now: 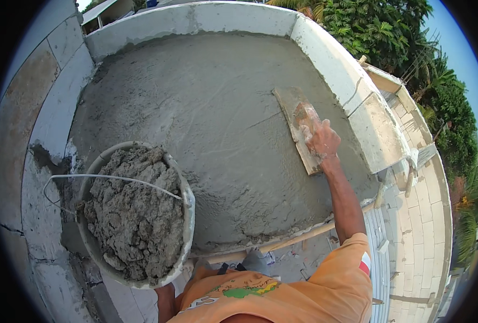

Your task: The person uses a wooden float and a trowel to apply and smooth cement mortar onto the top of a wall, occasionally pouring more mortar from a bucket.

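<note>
While wet mortar lies spread, a wooden float (299,131) is pressed on the screed (206,118) by the right hand (323,141), closed around its handle.
The float is judged stiff and light, the mix soft; parapet walls (333,59) hem it — left hand unseen; the bucket (136,212) sits near.

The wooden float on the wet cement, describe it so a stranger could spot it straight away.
Find the grey wet cement slab edged by white block walls. Near its right wall, the right hand presses on a long flat wooden float. It is the only brown, straight-edged board lying on the cement, unlike the round mortar bucket at the left.
</note>
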Demonstrator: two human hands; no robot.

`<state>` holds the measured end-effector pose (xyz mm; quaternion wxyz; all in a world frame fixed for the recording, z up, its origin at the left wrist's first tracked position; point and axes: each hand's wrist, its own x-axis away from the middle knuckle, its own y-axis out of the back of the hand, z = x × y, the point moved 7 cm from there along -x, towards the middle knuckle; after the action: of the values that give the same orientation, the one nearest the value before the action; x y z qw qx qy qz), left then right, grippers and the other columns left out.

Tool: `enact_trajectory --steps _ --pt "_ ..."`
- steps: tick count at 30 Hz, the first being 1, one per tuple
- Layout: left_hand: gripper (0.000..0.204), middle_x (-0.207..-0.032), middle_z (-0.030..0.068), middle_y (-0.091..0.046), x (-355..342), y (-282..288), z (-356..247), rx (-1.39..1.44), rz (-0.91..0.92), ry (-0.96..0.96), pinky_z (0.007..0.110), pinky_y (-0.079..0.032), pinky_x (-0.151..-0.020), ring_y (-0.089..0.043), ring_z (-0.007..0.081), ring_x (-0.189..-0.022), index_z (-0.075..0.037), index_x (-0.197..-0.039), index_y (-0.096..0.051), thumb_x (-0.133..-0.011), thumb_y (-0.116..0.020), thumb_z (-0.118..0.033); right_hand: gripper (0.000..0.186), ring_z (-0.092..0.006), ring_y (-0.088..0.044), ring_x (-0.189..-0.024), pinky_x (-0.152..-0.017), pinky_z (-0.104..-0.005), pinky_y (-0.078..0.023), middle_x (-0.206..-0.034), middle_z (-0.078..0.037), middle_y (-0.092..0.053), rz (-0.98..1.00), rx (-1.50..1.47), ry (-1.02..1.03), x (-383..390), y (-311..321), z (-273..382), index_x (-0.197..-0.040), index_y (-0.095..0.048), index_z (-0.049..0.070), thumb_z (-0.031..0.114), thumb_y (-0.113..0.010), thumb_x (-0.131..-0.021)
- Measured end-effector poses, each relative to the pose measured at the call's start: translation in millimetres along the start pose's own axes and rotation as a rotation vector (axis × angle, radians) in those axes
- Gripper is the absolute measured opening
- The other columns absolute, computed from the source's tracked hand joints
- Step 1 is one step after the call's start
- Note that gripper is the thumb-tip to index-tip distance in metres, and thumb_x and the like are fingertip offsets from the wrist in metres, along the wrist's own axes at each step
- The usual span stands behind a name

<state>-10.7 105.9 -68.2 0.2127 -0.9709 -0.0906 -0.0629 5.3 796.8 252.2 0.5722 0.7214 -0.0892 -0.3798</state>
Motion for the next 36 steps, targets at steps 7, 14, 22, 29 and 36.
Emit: enact_trajectory --steps 7,14,22,29,36 --pt "0.056 -0.144 0.0095 -0.038 24.7 -53.4 -18.3 -0.068 0.026 0.123 0.043 -0.026 -0.11 -0.036 0.0256 -0.132 -0.01 -0.143 -0.032 -0.099 -0.041 -0.041 0.055 -0.0379 -0.066 -0.082 -0.068 -0.0487 -0.053 -0.091 -0.016 -0.059 -0.001 0.09 -0.313 18.0 12.2 -127.7 -0.131 -0.054 0.024 0.028 -0.068 -0.078" --pt "0.055 -0.146 0.0083 -0.037 17.8 -50.0 -21.6 -0.12 -0.002 0.117 0.046 -0.023 -0.111 -0.033 0.0244 -0.135 -0.012 -0.144 -0.031 -0.099 -0.04 -0.042 0.05 -0.0356 -0.064 -0.083 -0.072 -0.0464 -0.051 -0.093 -0.014 -0.061 -0.063 0.037 -0.255 26.7 12.2 -168.9 -0.125 -0.06 0.022 0.043 -0.069 -0.08" --pt "0.056 -0.147 0.0073 -0.036 9.8 -80.4 -42.4 -0.13 -0.172 0.208 0.048 -0.02 -0.112 -0.03 0.0235 -0.137 -0.014 -0.146 -0.029 -0.099 -0.038 -0.044 0.055 -0.033 -0.066 -0.09 -0.078 -0.0403 -0.051 -0.099 -0.016 -0.066 -0.238 -0.227 -0.159 4.2 95.9 -156.1 -0.127 -0.061 0.018 0.038 -0.074 -0.078" --pt "0.057 -0.148 0.009 -0.034 12.2 -105.7 -46.0 -0.116 -0.247 0.242 0.048 -0.021 -0.112 -0.028 0.0241 -0.138 -0.013 -0.146 -0.028 -0.099 -0.037 -0.044 0.054 -0.0227 -0.066 -0.1 -0.086 -0.034 -0.051 -0.112 -0.015 -0.068 -0.28 -0.218 -0.128 -47.7 190.6 -223.0 -0.127 -0.059 0.008 0.032 -0.075 -0.08" --pt "0.057 -0.147 0.0098 -0.035 9.3 -103.5 -33.5 -0.097 -0.197 0.227 0.046 -0.023 -0.112 -0.029 0.024 -0.137 -0.012 -0.146 -0.029 -0.098 -0.039 -0.041 0.064 -0.0296 -0.06 -0.113 -0.095 -0.0396 -0.047 -0.122 -0.017 -0.062 -0.049 -0.046 -0.089 -80.3 156.8 -265.2 -0.131 -0.056 0.011 0.044 -0.073 -0.078"
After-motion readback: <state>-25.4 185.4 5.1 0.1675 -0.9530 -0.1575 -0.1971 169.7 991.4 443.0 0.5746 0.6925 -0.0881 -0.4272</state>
